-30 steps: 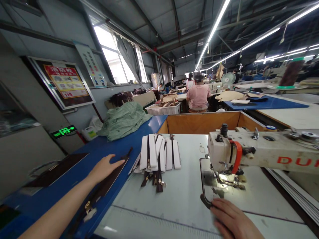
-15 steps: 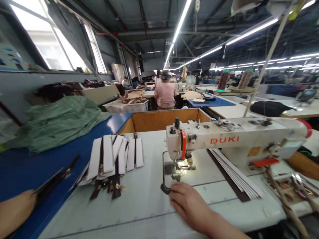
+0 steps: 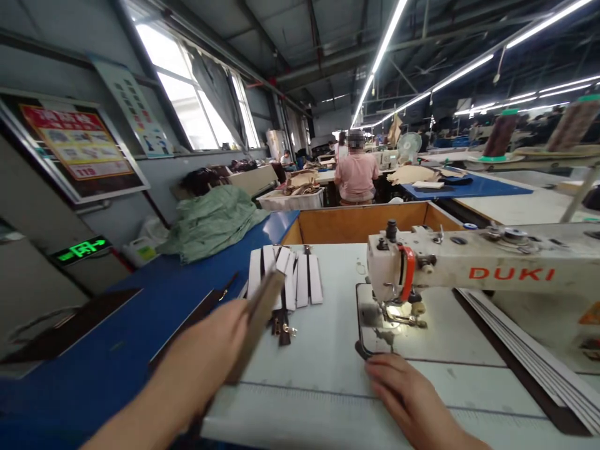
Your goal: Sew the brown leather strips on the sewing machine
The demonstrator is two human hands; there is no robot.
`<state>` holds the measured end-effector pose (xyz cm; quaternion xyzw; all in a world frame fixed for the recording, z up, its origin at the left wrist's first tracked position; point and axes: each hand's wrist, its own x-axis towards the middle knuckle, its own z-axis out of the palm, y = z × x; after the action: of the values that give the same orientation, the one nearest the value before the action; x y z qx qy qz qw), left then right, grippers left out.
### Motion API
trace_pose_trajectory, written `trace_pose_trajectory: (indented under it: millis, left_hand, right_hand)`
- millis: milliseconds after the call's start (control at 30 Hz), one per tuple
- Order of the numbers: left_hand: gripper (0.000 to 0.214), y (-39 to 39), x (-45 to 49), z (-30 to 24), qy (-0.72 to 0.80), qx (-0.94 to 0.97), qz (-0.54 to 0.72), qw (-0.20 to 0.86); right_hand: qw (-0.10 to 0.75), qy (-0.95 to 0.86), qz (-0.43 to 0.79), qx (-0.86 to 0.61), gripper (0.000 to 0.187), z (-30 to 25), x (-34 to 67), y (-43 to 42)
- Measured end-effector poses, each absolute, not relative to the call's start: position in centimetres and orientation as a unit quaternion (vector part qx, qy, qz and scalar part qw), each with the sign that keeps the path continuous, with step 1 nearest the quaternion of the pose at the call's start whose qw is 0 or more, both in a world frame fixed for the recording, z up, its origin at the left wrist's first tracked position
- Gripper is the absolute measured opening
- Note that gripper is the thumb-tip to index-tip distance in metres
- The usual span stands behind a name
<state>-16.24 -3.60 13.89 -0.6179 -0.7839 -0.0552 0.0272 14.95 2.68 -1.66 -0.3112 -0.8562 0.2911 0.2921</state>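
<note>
My left hand [image 3: 225,337] is closed round a flat brown strip [image 3: 265,309], blurred by motion and tilted over the table's left side. Behind it lies a pile of white-backed strips with dark zippers [image 3: 302,281], metal pulls showing at their near ends. My right hand [image 3: 398,387] rests on the pale tabletop with its fingers lying flat, nothing visible in them. Just beyond its fingertips is the plate of the sewing machine [image 3: 389,269], whose lamp lights the presser foot.
More white-edged brown strips [image 3: 525,356] lie under the machine's arm. A blue table [image 3: 135,337] on the left carries dark pieces [image 3: 187,325] and a green cloth heap [image 3: 215,219]. Behind the machine is a wooden bin [image 3: 356,219]; a person in pink [image 3: 356,172] sits beyond.
My left hand has come rightward from the far left to the pile, with the brown strip in it. The view has turned left. My right hand stays beside the machine plate.
</note>
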Motion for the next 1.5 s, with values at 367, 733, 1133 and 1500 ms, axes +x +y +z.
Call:
trace_pose_trajectory:
  millis: [367,733,1133,1500]
  left_hand:
    - [0.04,2.7,-3.6,4.5,-0.657,-0.63,-0.259,-0.324]
    - [0.044,2.3,-5.1,0.0,-0.568,-0.756,-0.261,-0.193]
    - [0.047,6.1,-6.7,-3.3,-0.418,-0.875,-0.2,0.138]
    - [0.047,6.3,-7.9,-5.2,-0.444,-0.859,-0.255,0.008]
  right_hand:
    - [0.36,-0.483,0.733,-0.317,0.086,2.2,9.0,0.3]
    - [0.371,-0.448,0.713,-0.391,0.045,-0.2,9.2,3.3]
    - [0.274,-0.669,0.338,-0.603,0.027,3.9,25.4,4.9]
    - [0.184,-0.658,0.076,-0.726,0.022,1.1,36.5,5.7]
